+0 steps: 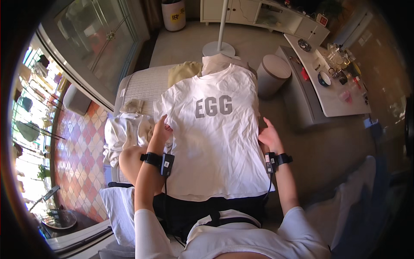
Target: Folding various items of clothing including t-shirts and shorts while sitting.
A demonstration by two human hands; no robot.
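A white T-shirt lies spread out in front of me, its neck end away from me and its hem over my lap. Large grey letters cross its chest, and its cloth is creased. At the shirt's left edge, just below the sleeve, my left hand has its fingers curled on the fabric. My right hand is against the right edge with its thumb raised; its other fingers are partly hidden beside the cloth, so their grip is unclear. Both wrists wear black straps with small cabled devices.
Crumpled pale clothes lie left on the padded seat. Folded olive cloth and beige cloth lie beyond the shirt. A white pole stand, a round bin and a cluttered coffee table stand farther off.
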